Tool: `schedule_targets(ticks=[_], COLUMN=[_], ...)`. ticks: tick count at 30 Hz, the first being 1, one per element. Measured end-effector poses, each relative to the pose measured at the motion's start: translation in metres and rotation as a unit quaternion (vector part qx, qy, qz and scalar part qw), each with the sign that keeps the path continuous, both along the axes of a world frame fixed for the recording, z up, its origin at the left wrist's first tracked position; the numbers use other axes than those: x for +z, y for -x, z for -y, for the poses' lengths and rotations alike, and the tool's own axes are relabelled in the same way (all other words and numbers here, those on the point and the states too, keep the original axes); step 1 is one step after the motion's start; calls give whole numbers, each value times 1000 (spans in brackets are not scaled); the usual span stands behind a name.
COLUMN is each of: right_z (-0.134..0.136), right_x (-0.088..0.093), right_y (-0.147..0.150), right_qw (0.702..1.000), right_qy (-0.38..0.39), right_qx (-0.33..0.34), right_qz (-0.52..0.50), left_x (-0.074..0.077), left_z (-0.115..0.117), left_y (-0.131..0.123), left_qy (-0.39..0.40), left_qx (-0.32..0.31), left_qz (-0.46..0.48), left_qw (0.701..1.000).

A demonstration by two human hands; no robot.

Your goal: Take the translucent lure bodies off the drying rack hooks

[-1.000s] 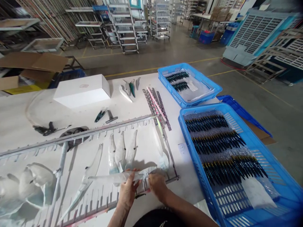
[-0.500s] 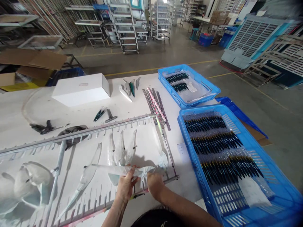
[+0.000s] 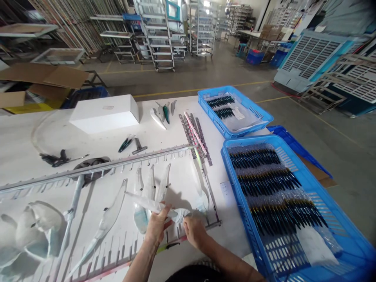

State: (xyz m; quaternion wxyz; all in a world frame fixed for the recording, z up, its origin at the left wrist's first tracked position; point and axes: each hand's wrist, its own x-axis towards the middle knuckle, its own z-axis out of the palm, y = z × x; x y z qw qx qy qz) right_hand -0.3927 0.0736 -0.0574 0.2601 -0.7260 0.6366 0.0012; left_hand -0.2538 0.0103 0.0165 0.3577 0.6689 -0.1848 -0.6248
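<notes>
My left hand point(image 3: 157, 226) grips a long clear plastic piece point(image 3: 143, 201) near its wide end, the thin tip pointing up and left. My right hand point(image 3: 194, 231) pinches the crumpled clear film point(image 3: 182, 214) at that same end. Both hands hover over the lower rail of a metal rack frame point(image 3: 96, 166) lying flat on the white table point(image 3: 26, 152). Several more clear pieces point(image 3: 152, 188) hang from the frame's clips just above my hands.
A large blue crate point(image 3: 296, 250) of dark pieces in film sits at the right, a smaller blue crate point(image 3: 232, 107) behind it. A white box point(image 3: 105, 113), metal clip strips point(image 3: 195, 135), pliers point(image 3: 126, 143) and loose pieces point(image 3: 163, 111) lie farther back.
The clear piece has swung so its thin tip points more upward. My hands have drawn closer together at its wide end, and the view has shifted slightly.
</notes>
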Motion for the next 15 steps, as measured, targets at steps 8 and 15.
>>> schedule_targets(ticks=[8,15], right_z=[-5,0], right_x=[-2,-3], right_y=[-1,-6], right_qw=[997,1000], right_qy=[-8,12], right_qx=[-71,-15], right_qz=[19,-19], left_x=[-11,-6], left_z=[-6,-9], left_y=[-7,-3], left_qy=[-13,-6], left_qx=[39,42], left_qz=[-27,-22], left_qw=[999,999])
